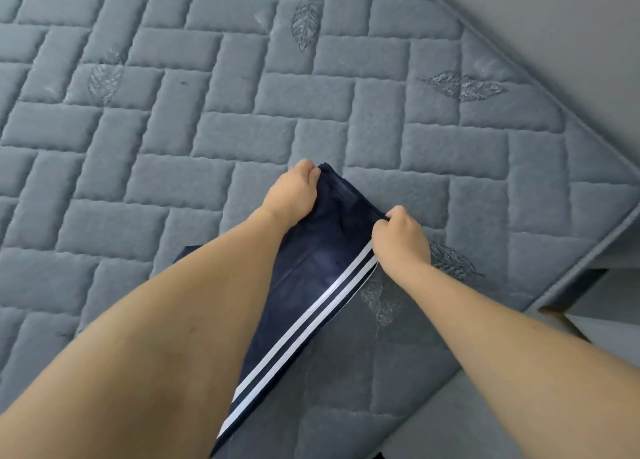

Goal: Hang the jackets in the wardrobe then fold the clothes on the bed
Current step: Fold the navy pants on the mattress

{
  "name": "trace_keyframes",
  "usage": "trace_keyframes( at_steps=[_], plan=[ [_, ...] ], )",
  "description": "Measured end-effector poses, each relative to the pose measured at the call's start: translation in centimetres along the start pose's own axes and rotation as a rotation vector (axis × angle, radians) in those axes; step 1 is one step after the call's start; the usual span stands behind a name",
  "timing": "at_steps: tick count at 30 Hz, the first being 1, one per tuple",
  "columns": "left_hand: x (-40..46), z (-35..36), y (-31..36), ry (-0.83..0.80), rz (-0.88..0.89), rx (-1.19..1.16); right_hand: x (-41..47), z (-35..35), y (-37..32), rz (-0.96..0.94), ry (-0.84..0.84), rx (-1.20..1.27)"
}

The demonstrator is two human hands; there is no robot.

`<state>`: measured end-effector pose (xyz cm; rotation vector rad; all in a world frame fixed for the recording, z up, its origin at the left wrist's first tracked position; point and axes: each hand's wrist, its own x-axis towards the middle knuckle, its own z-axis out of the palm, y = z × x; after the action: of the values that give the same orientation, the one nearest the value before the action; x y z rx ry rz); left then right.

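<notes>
Your left hand [292, 195] and right hand [401, 240] each gripped, fingers clenched, the navy white-striped fabric trousers [311, 285] on the grey quilted bed [173, 129].

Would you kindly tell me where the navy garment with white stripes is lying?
In the head view, the navy striped garment lies lower centre on the grey quilted mattress, its far end gripped by both hands, left hand and right hand.

a grey-blue quilted mattress [242, 119] fills most of the view, stitched in a brick pattern with embroidered leaf motifs [304, 22]. a plain pale grey wall [554, 26] runs along its far edge, with a piped border between. even, soft light.
</notes>
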<state>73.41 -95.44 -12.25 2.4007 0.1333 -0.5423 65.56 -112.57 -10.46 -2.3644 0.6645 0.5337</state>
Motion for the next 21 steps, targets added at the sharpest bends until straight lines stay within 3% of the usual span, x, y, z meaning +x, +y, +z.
trace_keyframes(
  at_steps=[6, 12, 21],
  plan=[
    [1.6, 2.0, -0.4, 0.020, -0.033, 0.074, 0.4, 1.2, 1.9, 0.014, -0.010, 0.157],
    [-1.0, -0.3, -4.3, 0.005, -0.079, 0.110, -3.1, 4.4, 1.2, 0.380, 0.071, 0.804],
    [-11.3, -5.4, -15.9, -0.044, -0.052, 0.400, -13.2, 13.0, -0.1, 0.651, -0.003, 0.856]
  ],
)
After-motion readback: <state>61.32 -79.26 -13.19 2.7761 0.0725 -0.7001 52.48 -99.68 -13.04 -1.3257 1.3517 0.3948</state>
